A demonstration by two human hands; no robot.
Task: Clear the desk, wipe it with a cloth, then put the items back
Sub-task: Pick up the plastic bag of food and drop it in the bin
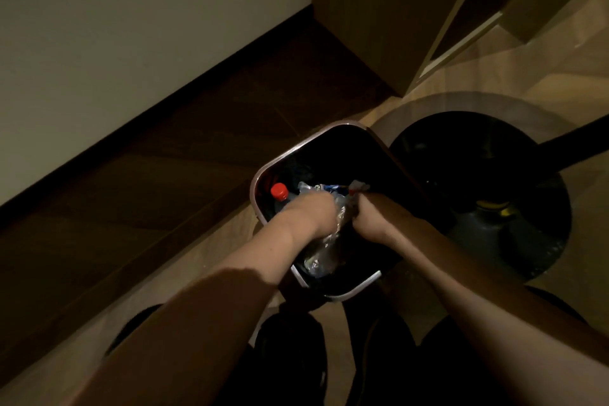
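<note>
**Both hands down in the waste bin, gripping crumpled clear plastic**

Both of the person's hands reach into a dark waste bin (263, 171) with a pale rim, which stands on the floor. The left hand (311, 212) is curled, its fingers closed round a crumpled clear plastic bottle (324, 245) that runs from the grip back toward the near rim of the bin. The right hand (370, 216) sits just beside the left one, almost touching it, and its fingers are also curled round crumpled plastic at the far end of the same bundle; whether that is the same bottle or a separate wrapper cannot be told in the dim light.

Just beyond the two grips, blue and white scraps of packaging (333, 188) lie among the rubbish. To the left of the left hand, a dark bottle with a red cap (279, 191) stands inside the bin against its left wall, close to the knuckles but not held.

To the right of the right hand, outside the bin, a round black base (534, 241) rests on the floor under a clear round tabletop (412, 109), with a dark pole (566, 145) rising from it toward the right edge. Left of the bin a dark wooden skirting board (164, 148) meets a pale wall (131, 26).

The desk itself is out of view.
</note>
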